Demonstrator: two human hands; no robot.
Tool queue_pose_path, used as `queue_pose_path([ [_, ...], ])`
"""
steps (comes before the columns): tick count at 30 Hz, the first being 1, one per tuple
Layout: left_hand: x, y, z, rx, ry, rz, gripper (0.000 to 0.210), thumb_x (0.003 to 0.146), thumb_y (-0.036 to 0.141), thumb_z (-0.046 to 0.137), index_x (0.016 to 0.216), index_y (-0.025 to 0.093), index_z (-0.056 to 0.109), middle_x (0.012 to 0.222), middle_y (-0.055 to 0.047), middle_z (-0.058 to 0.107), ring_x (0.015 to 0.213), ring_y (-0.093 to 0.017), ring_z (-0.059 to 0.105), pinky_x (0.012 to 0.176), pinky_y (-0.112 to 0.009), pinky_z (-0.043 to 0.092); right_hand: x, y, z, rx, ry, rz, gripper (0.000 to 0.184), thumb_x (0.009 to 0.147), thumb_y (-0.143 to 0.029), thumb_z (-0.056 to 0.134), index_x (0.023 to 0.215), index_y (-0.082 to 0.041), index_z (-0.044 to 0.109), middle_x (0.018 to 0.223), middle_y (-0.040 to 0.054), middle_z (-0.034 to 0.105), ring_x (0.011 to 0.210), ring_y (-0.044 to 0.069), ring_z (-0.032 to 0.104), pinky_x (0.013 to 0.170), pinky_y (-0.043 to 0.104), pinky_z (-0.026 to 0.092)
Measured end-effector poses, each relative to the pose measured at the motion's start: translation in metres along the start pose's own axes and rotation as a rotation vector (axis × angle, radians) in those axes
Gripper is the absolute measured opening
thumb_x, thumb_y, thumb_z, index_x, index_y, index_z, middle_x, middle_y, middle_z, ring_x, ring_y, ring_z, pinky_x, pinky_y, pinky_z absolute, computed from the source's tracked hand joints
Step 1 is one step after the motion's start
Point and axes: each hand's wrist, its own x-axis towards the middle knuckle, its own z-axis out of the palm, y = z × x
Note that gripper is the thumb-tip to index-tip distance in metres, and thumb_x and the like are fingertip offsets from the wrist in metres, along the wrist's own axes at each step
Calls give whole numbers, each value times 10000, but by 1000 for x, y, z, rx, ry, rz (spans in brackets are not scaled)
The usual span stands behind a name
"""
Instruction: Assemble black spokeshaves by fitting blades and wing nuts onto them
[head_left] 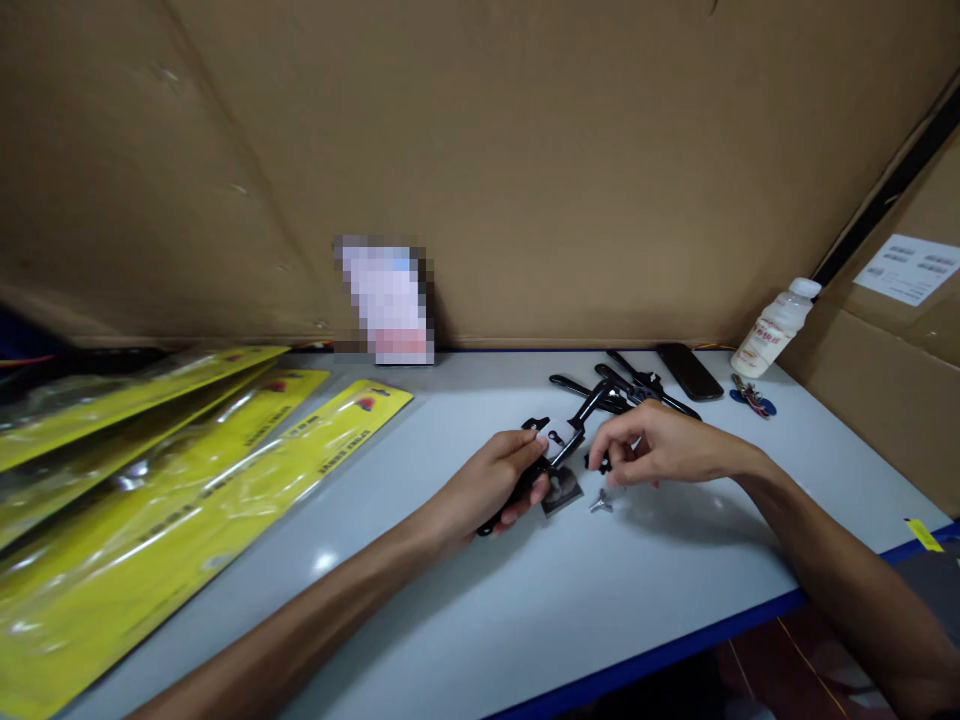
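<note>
My left hand (517, 470) is closed around one handle of a black spokeshave (581, 415), held tilted above the table, with its thumb on the pale middle part. My right hand (652, 445) hovers just right of the tool, fingers bent and apart. A small black part (600, 463) shows by its index fingertip; whether they touch is hard to tell. Below these fingers lie small silver screws (601, 502). Under the spokeshave rests a flat dark grey square piece (564, 495). Behind my right hand, more black spokeshaves (637, 378) lie in a heap.
Yellow blister packs (300, 440) overlap along the left of the table (420, 620). A blurred-out upright screen (394, 305) leans on the cardboard wall (525, 180). At the back right are a black phone (690, 371), a white bottle (776, 330) and keys (752, 397).
</note>
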Motion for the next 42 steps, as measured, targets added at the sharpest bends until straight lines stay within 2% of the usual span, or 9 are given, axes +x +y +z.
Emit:
queue_pose_path([
  [4, 0, 0, 0, 3, -34, -19, 250, 932, 406, 491, 764, 221, 477, 511, 54, 537, 291, -56, 283, 260, -161, 189, 4, 2, 0, 212, 186, -73, 105, 790, -287, 695, 824, -190, 719, 703, -1, 640, 606, 117, 555, 519, 240, 463],
  [11, -2, 4, -1, -19, -40, -52, 279, 921, 400, 512, 714, 221, 455, 501, 53, 526, 293, -48, 272, 271, -161, 177, 12, 8, 6, 157, 490, -89, 106, 789, -287, 709, 764, -184, 704, 717, 9, 646, 632, 113, 538, 550, 244, 436],
  [16, -3, 6, -1, -52, -9, -58, 243, 925, 371, 494, 738, 217, 470, 508, 53, 517, 305, -48, 265, 282, -161, 171, 11, 6, 4, 62, 409, -66, 109, 797, -278, 690, 738, -186, 690, 660, -9, 637, 593, 108, 523, 565, 251, 391],
  [21, 1, 6, -7, -194, 179, 34, 246, 905, 342, 520, 714, 216, 430, 508, 62, 479, 318, -41, 258, 293, -152, 188, 10, 23, -3, -399, 158, 152, 125, 752, -124, 619, 673, -190, 690, 592, -13, 626, 568, 119, 530, 565, 269, 339],
  [23, 3, 6, -10, -225, 233, 55, 238, 894, 335, 539, 718, 214, 435, 511, 61, 478, 324, -41, 265, 295, -152, 191, 10, 30, -4, -527, 161, 204, 137, 760, -131, 617, 661, -195, 687, 608, 0, 635, 579, 129, 524, 558, 281, 306],
  [26, 4, 7, -11, -221, 252, 63, 231, 906, 319, 524, 719, 209, 443, 513, 58, 480, 327, -41, 272, 297, -153, 201, 11, 35, -5, -649, 282, 246, 115, 787, -179, 648, 676, -197, 676, 680, 33, 661, 632, 155, 526, 568, 297, 269],
  [29, 3, 7, -9, -187, 217, 39, 227, 931, 295, 471, 722, 210, 442, 505, 61, 477, 321, -42, 270, 291, -152, 208, 12, 33, -5, -651, 321, 194, 34, 799, -222, 701, 828, -204, 698, 815, 51, 685, 729, 181, 560, 614, 297, 303],
  [33, 0, 6, -3, -128, 168, 42, 254, 944, 338, 446, 721, 220, 414, 496, 71, 469, 312, -45, 270, 282, -148, 219, 14, 28, -1, -588, 146, 31, 221, 795, -210, 736, 1012, -212, 695, 993, 59, 649, 872, 200, 583, 725, 300, 381],
  [42, 1, 5, 1, -34, 144, 71, 262, 930, 396, 447, 733, 235, 388, 485, 78, 474, 293, -52, 282, 268, -151, 218, 16, 31, -4, -444, 128, -38, 91, 751, -161, 742, 706, -189, 669, 718, -16, 571, 694, 134, 504, 651, 280, 345],
])
